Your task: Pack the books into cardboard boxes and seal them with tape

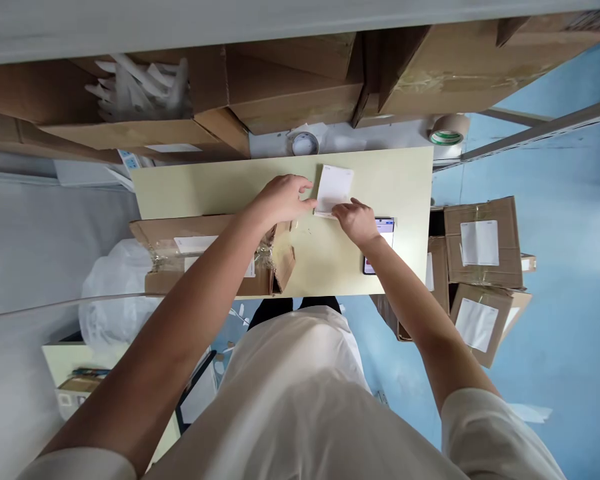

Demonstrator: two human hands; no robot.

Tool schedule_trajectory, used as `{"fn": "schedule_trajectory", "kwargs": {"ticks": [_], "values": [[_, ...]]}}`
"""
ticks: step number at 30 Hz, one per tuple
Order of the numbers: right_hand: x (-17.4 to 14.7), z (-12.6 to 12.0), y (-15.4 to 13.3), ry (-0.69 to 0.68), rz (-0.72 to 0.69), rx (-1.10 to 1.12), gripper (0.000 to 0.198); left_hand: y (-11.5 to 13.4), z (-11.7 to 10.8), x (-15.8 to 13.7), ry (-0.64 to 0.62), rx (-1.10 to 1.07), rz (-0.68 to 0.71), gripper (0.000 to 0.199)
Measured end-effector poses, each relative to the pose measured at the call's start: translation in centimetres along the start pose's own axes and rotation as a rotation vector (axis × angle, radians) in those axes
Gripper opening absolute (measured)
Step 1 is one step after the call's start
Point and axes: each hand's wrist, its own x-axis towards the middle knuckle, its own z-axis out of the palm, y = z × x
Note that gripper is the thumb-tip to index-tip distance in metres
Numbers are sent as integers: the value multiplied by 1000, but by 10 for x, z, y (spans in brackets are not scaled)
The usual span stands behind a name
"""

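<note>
A stack of white paper slips or a flat white packet [334,187] lies on the pale yellow table [360,267]; its exact kind is unclear. My right hand [355,220] is at its near right corner, with curled fingers gripping the edge. My left hand [286,197] hovers just left of it, thumb and fingers apart and holding nothing. Under my right wrist lies a phone [379,247] with a lit screen, partly covered. An opened cardboard box [253,283] with torn tape and white labels sits below my left forearm, which hides part of it.
Behind the table stand cardboard boxes [295,100], one holding white plastic pieces [140,87]. Tape rolls [305,143] and brown tape [449,130] sit at the back. Labelled cartons [480,267] are stacked on the right; a plastic bag [115,287] is at the left.
</note>
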Motion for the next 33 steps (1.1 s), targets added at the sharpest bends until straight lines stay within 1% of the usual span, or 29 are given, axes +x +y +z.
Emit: {"fn": "schedule_trajectory", "kwargs": {"ticks": [1,3,5,6,8,10,13,15,16,18,19,20,23,26,28,30,31,33], "values": [[0,-5,0,25,45,37,21,0,-1,2,-7,9,13,43],[0,-19,-1,79,98,128,19,3,-1,5,-22,37,61,46],[-1,-33,-3,126,88,202,18,6,1,7,-21,68,159,47],[-1,-40,-3,146,73,220,19,8,3,8,-13,81,222,44],[-2,-50,-5,188,45,228,20,12,5,9,10,100,337,33],[-2,-56,-6,248,32,242,21,16,7,9,25,104,379,21],[-1,-59,-8,338,25,322,25,20,5,9,75,71,327,19],[0,-59,-7,367,23,362,26,20,1,8,103,36,292,15],[1,-60,-7,372,17,364,26,19,-1,8,107,10,286,20],[0,-63,-5,378,-11,330,27,15,-5,8,119,-80,268,42],[0,-65,-4,384,-37,299,27,13,-7,8,128,-144,246,50],[-2,-66,-3,396,-72,266,27,11,-8,9,140,-213,211,51],[-8,-67,-2,439,-237,187,27,6,-5,15,146,-404,83,31],[-13,-60,-6,434,-400,168,28,6,1,23,47,-570,10,19],[-15,-53,-9,412,-447,174,30,6,5,28,15,-658,-54,22],[-15,-47,-11,403,-463,189,31,6,9,32,68,-688,-113,32],[-15,-44,-11,408,-471,199,31,5,11,33,102,-681,-116,37],[-14,-40,-11,418,-490,223,30,4,13,34,128,-647,-53,41]]}}
